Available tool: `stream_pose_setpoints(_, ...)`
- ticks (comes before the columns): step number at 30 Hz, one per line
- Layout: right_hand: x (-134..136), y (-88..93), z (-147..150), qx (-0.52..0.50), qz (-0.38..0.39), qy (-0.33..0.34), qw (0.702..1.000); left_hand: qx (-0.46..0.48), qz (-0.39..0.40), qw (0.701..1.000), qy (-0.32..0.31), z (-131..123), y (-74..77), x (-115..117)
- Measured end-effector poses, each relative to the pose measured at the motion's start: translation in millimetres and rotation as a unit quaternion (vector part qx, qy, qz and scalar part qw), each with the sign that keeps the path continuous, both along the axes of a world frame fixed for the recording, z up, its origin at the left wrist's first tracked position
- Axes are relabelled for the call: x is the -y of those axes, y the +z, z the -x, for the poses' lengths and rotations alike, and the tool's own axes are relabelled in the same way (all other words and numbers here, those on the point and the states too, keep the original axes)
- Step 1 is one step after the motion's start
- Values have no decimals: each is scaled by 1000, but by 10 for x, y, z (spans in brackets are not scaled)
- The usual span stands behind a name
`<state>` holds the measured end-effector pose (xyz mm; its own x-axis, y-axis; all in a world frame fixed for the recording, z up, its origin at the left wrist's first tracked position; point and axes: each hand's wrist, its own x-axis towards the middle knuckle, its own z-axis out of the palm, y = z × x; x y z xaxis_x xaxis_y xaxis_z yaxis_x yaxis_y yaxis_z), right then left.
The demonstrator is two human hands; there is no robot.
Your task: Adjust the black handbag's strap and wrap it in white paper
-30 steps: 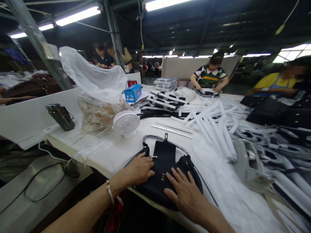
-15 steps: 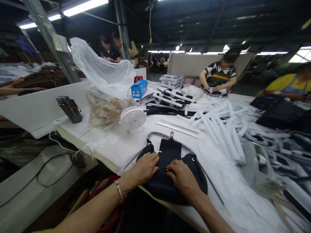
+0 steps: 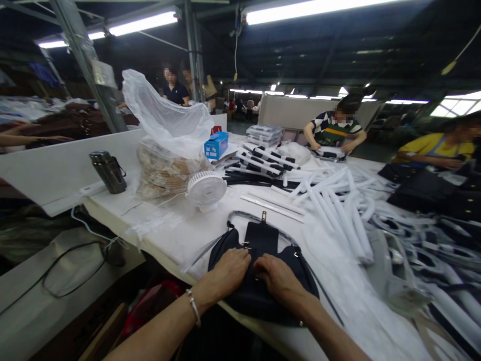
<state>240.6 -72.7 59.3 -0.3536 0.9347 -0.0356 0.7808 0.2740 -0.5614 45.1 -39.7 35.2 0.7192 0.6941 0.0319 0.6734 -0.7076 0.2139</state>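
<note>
A black handbag (image 3: 268, 307) lies at the front edge of the white table, its flap (image 3: 262, 236) folded back away from me. A metal clasp piece (image 3: 263, 216) stands at the flap's far end. Behind it curves the strap (image 3: 240, 214), wrapped in clear film. My left hand (image 3: 232, 268) is on the bag's left part, fingers bent down onto the black material near the flap. Close beside it, my right hand (image 3: 277, 276) has its fingers curled on the bag's middle. Both sets of fingertips are partly hidden against the bag.
Behind the bag stands a white fan (image 3: 206, 190), with a plastic sack (image 3: 161, 173), a blue box (image 3: 216, 145) and a dark flask (image 3: 107, 172) around it. White wrapped tubes (image 3: 338, 210) pile up on the right. Co-workers sit across the table.
My two hands have come closer together on the bag, with the fingers more curled. The view has tilted up slightly. The bag stays in place on the table.
</note>
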Motion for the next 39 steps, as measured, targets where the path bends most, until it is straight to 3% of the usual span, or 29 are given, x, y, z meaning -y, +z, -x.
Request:
stream_pose_setpoints(10, 16, -15, -24, -44, 10, -20, 999, 13, -11, 1000, 18, -27, 25, 34)
stream_pose_setpoints(22, -101, 123, 38, 24, -25, 81, 996, 27, -4, 1000, 15, -11, 61, 36)
stream_pose_setpoints(28, 45, 243, 84, 65, -27, 14, 997, 17, 18, 999, 23, -10, 79, 28)
stream_pose_setpoints(33, 113, 84, 82, 78, -30, 0, 997, -36, 17, 999, 35, -78, 167, -60)
stream_pose_setpoints(39, 113, 5, 32, 30, -66, -43, 996, -48, 1, 991, 125, -171, 245, -381)
